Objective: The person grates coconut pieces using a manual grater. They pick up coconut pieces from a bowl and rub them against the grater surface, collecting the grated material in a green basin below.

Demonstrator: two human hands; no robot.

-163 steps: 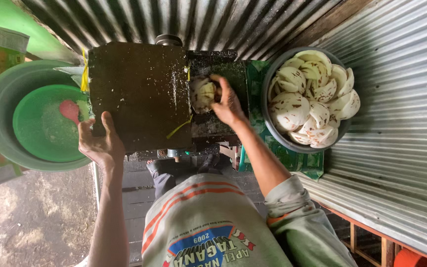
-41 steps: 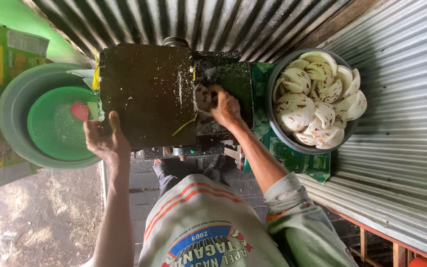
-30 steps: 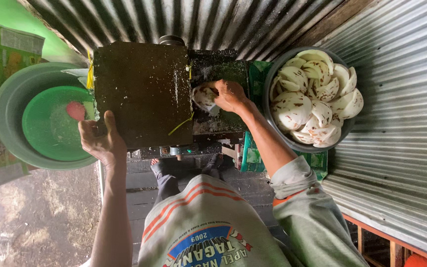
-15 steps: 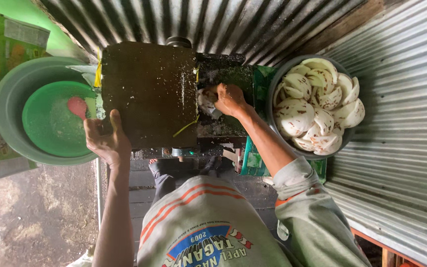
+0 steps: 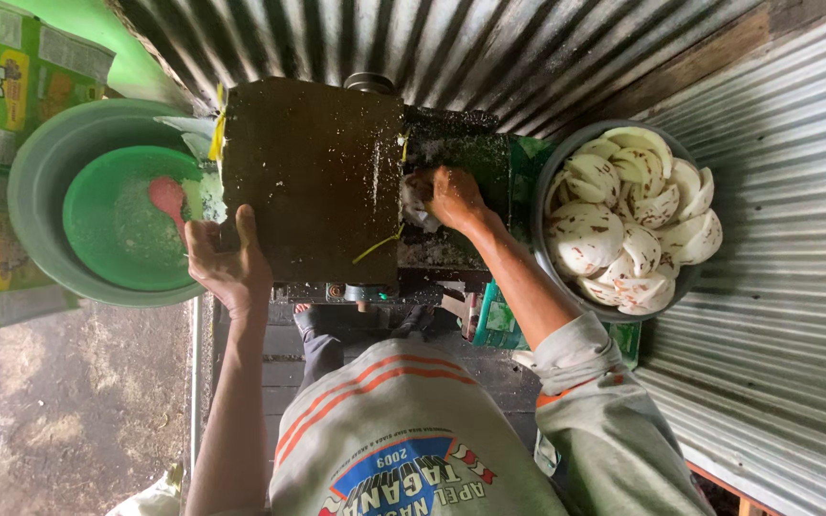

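Coconut piece [image 5: 417, 203] — under right hand [image 5: 453, 196] fingers.

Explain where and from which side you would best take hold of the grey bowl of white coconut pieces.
Probably the grey bowl is best gripped at its bare rim nearest the right hand, coming from the machine side. The rim is a raised, exposed lip there, while the coconut pieces heap over the inside and the corrugated wall crowds the far side. A second hand opposite would likely steady it.
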